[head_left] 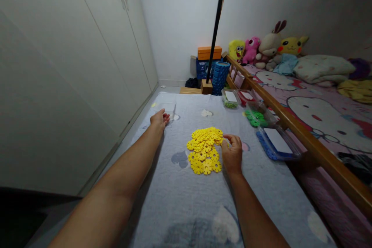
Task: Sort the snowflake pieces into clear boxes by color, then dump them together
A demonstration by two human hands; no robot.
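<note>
A pile of yellow notched plastic discs (205, 147), flower-shaped with center holes, lies on the pale blue cloth (180, 201). At the pile's right edge is my right hand (232, 155), its thumb and fingers curled together on one of the yellow discs. Farther off to the left, my left hand (159, 118) hovers or rests by the cloth's left side with its fingers curled. Beside it a faint, see-through outline like a clear container (164, 104) shows, with a small yellow spot at its left. What the left fingers hold, if anything, cannot be made out.
Clear boxes line the right side: light-green pieces (230, 104), red pieces (246, 97), green discs (255, 118) and blue pieces (269, 149). A wooden bed rail (279, 110) runs along there. A black pole (215, 27) stands behind; a white wardrobe (87, 85) is left.
</note>
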